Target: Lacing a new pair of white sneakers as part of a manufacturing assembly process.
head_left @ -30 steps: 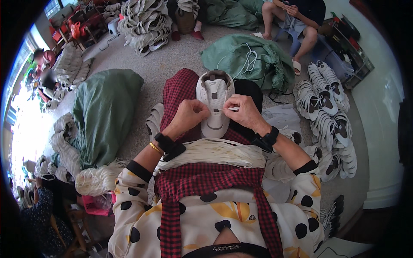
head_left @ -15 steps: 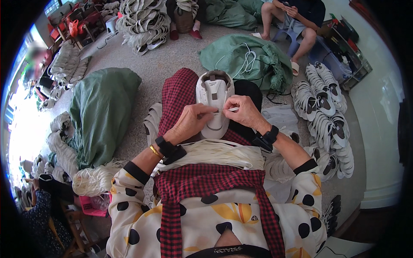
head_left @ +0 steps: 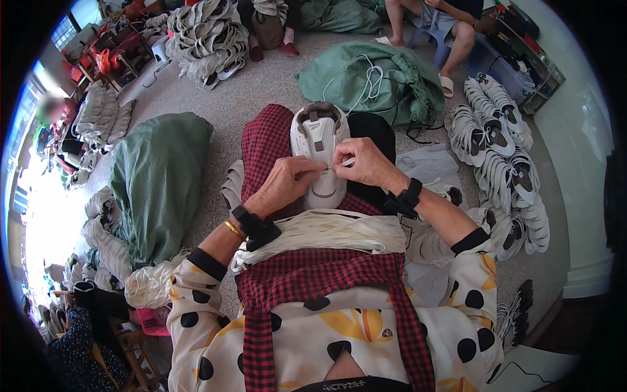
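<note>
White shoe (head_left: 319, 153) is between our knees, toe at 6 o'clock, opening at 12 (clock centred on shoe, 12 = away from us). Right hand (head_left: 367, 163) at 3: thumb and finger clamped on a white lace (head_left: 349, 162), just over the shoe's front. Left hand (head_left: 282, 184) at 8: fingertips reach over the same spot and meet the right ones or nearly so; we can't tell whether they're closed on anything. Lace bundle (head_left: 320, 232) lies across our lap at 6, on the checked apron (head_left: 326, 271). Around us: large green sack (head_left: 160, 183) at 9, tied green sack (head_left: 353, 75) at 1, nested shoes (head_left: 509, 173) in rows at 3, pale heap (head_left: 208, 42) between 10 and 11, white hank (head_left: 147, 287) near 8. Seated person (head_left: 457, 32) between 1 and 2.
</note>
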{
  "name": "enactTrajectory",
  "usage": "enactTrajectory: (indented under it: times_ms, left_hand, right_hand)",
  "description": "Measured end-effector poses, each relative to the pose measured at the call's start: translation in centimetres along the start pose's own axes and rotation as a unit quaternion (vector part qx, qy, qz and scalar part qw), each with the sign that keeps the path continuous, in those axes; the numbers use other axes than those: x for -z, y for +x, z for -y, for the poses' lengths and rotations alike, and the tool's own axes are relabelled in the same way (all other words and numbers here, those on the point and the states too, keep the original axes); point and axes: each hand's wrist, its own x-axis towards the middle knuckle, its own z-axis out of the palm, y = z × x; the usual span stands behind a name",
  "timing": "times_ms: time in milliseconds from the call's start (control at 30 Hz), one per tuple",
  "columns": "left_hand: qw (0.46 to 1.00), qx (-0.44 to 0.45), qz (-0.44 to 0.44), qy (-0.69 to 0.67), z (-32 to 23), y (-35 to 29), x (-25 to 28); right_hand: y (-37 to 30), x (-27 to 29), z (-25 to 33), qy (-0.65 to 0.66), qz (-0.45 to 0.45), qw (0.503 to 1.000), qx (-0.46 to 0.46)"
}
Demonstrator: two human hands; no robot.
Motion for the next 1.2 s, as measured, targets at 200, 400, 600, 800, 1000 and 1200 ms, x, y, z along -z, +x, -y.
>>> enactTrajectory:
  times_ms: [200, 400, 600, 800, 1000, 1200]
  left_hand:
    - [0.999, 0.032, 0.009, -0.010, -0.1, -0.1, 0.1]
    - [0.999, 0.031, 0.004, -0.015, 0.7, 0.1, -0.1]
    - [1.000, 0.025, 0.000, -0.012, 0.8, 0.0, 0.2]
    - [0.998, 0.020, -0.052, -0.026, 0.1, -0.3, 0.1]
    - [0.999, -0.004, -0.029, -0.018, 1.3, 0.4, -0.3]
    - [0.998, -0.028, -0.051, -0.015, 1.8, 0.2, -1.1]
  right_hand:
    - [0.3, 0.7, 0.6, -0.030, 0.022, 0.999, 0.013]
    - [0.4, 0.7, 0.5, -0.025, 0.030, 0.999, 0.007]
    - [0.6, -0.8, 1.1, -0.062, -0.007, 0.997, 0.034]
    - [0.3, -0.3, 0.6, -0.127, -0.006, 0.988, 0.085]
    - [0.6, -0.9, 1.5, -0.190, 0.001, 0.979, 0.069]
    - [-0.2, -0.1, 3.8, -0.239, 0.032, 0.961, 0.138]
